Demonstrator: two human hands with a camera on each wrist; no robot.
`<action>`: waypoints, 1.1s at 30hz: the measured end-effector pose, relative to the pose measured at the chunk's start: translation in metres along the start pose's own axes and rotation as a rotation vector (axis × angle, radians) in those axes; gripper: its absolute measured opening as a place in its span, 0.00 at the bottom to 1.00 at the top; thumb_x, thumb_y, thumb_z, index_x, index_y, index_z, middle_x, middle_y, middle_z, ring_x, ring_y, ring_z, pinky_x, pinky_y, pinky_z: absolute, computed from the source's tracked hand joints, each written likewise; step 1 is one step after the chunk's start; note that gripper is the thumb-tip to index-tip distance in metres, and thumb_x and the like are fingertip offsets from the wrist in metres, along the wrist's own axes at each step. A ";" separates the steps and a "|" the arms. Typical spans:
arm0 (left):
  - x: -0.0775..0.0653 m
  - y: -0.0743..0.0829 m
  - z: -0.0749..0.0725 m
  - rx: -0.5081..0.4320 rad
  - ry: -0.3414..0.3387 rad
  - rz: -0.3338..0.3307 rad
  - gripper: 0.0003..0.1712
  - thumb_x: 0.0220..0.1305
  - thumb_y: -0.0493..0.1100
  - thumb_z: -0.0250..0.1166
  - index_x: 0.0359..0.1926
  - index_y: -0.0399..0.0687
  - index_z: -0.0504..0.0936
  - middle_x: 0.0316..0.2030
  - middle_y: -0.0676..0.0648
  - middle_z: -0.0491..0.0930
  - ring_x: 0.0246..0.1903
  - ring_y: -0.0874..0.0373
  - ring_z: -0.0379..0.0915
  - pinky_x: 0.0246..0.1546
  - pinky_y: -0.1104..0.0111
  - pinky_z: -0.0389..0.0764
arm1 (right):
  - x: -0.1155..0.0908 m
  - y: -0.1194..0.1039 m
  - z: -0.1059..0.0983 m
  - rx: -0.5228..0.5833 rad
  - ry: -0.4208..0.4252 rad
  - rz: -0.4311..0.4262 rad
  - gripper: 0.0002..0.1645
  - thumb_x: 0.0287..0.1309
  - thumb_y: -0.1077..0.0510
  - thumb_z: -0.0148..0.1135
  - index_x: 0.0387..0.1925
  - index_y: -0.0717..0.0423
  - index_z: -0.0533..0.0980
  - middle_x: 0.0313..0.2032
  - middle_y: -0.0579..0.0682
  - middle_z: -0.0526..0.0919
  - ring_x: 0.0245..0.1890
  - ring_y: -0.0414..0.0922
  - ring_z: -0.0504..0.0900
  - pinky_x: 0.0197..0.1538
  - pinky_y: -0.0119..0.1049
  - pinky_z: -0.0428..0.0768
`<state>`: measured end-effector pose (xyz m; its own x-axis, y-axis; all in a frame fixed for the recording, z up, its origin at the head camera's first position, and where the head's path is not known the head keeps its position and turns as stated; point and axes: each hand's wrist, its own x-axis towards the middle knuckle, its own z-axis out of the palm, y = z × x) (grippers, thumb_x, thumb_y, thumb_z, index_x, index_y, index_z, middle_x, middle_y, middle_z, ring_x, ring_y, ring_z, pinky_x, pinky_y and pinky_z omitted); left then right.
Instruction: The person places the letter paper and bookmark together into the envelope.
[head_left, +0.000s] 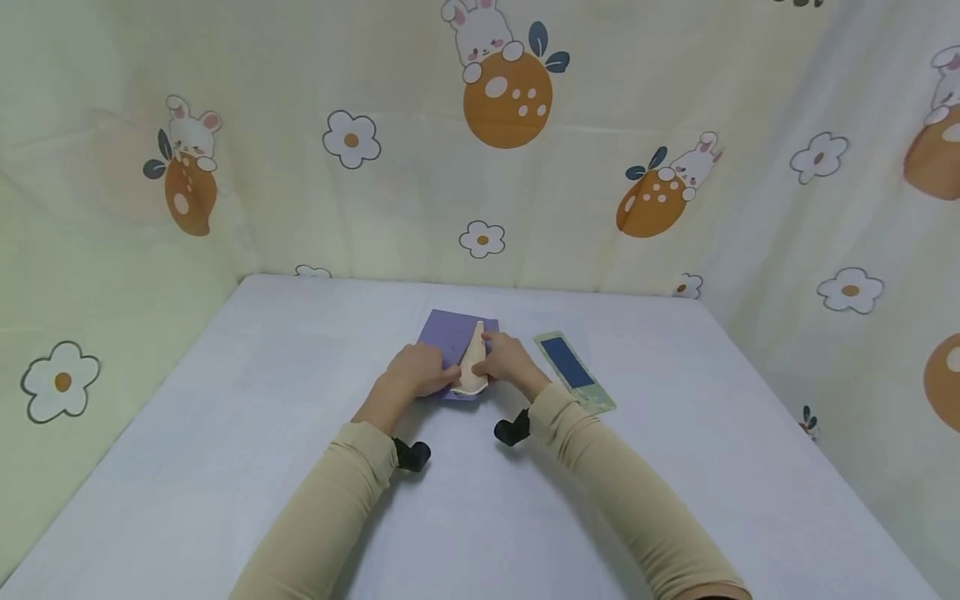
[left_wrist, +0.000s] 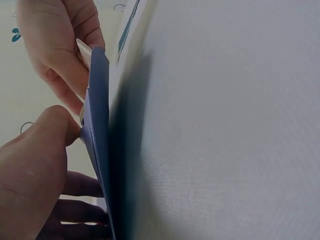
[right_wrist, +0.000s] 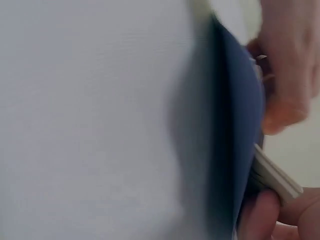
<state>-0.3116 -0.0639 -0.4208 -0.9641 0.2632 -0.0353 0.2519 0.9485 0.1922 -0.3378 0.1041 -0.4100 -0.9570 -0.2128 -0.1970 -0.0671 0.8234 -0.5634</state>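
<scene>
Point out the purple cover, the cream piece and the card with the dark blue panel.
Purple cover (head_left: pixel 452 332): head view, on its bare far part.
Cream piece (head_left: pixel 472 356): head view, near its middle.
Card (head_left: pixel 567 362): head view, on its dark blue panel.

Long, plain beige sleeves (head_left: pixel 322 510) are wrinkling softly along their length, their cuffs (head_left: pixel 551 407) bunching loosely at the ends. Small black pieces (head_left: pixel 412 456), rounded and notched into a two-lobed outline, are jutting out beside the cuffs, and the left hand (head_left: pixel 417 370) and right hand (head_left: pixel 510 358) are showing bare
</scene>
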 end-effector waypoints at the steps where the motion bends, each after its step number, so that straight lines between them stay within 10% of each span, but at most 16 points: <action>1: 0.000 0.000 0.000 0.003 0.002 0.000 0.26 0.52 0.62 0.49 0.24 0.44 0.78 0.30 0.45 0.79 0.29 0.51 0.71 0.36 0.61 0.73 | -0.001 0.000 0.001 -0.015 0.010 -0.013 0.42 0.46 0.56 0.63 0.63 0.57 0.60 0.19 0.50 0.80 0.15 0.38 0.77 0.27 0.29 0.74; 17: -0.002 0.000 0.001 0.022 -0.017 0.009 0.27 0.54 0.62 0.47 0.23 0.43 0.77 0.31 0.45 0.79 0.30 0.51 0.72 0.38 0.61 0.73 | -0.002 0.009 -0.002 0.080 -0.015 0.017 0.37 0.48 0.57 0.62 0.60 0.60 0.64 0.35 0.55 0.80 0.24 0.39 0.76 0.28 0.29 0.73; 25: -0.002 -0.001 0.002 -0.032 -0.005 -0.004 0.24 0.51 0.61 0.50 0.18 0.46 0.74 0.25 0.47 0.76 0.26 0.54 0.69 0.30 0.64 0.70 | -0.001 -0.002 0.011 0.005 -0.005 0.013 0.16 0.50 0.52 0.62 0.37 0.58 0.73 0.17 0.48 0.80 0.17 0.40 0.78 0.26 0.29 0.70; 33: -0.002 -0.001 0.004 -0.006 0.009 -0.012 0.24 0.50 0.62 0.50 0.14 0.48 0.70 0.22 0.47 0.75 0.24 0.54 0.68 0.26 0.65 0.68 | -0.002 0.002 0.014 0.286 -0.070 -0.018 0.17 0.53 0.59 0.58 0.43 0.64 0.71 0.16 0.47 0.77 0.14 0.36 0.76 0.23 0.28 0.75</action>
<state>-0.3096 -0.0647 -0.4251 -0.9678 0.2499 -0.0284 0.2397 0.9506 0.1973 -0.3318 0.0984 -0.4220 -0.9340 -0.2698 -0.2342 0.0080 0.6395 -0.7687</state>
